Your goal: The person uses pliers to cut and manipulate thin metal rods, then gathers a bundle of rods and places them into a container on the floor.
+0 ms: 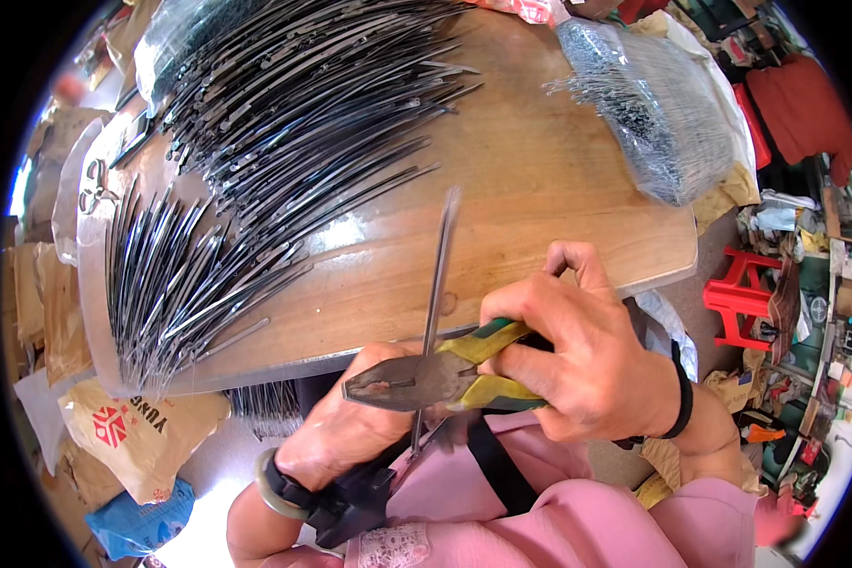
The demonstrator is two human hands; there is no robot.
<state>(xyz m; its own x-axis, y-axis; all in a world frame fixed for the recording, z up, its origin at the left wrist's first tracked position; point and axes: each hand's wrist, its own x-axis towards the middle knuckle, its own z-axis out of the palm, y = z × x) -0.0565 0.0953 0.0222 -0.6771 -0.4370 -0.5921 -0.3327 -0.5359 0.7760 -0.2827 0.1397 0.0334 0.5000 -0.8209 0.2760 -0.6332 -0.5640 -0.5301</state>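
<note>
A slim metal strip (436,293) slants upright in front of the person, just beyond the near edge of the table, its upper end blurred over the tabletop and its lower part passing behind a pair of pliers (402,383). The pliers, with yellow and green handles, point left, their jaws close together. The right hand (573,355) is clasped around the handles, a black band at its wrist. The left hand (355,412) is just beside, partly behind the pliers' head; its fingertips are hidden, so whether they pinch the strip cannot be told. The two hands are near each other but apart.

Beyond them is a wooden table (540,189). On its left side lie a large heap of dark strips (303,123) and, nearer, a smaller fanned bunch (185,275), with scissors (96,186) at the left edge. At the far right rests a clear plastic bag of thin wires (667,114). A red stool (738,295) stands on the floor to the right; a brown paper bag (142,440) sits below the table's left corner.
</note>
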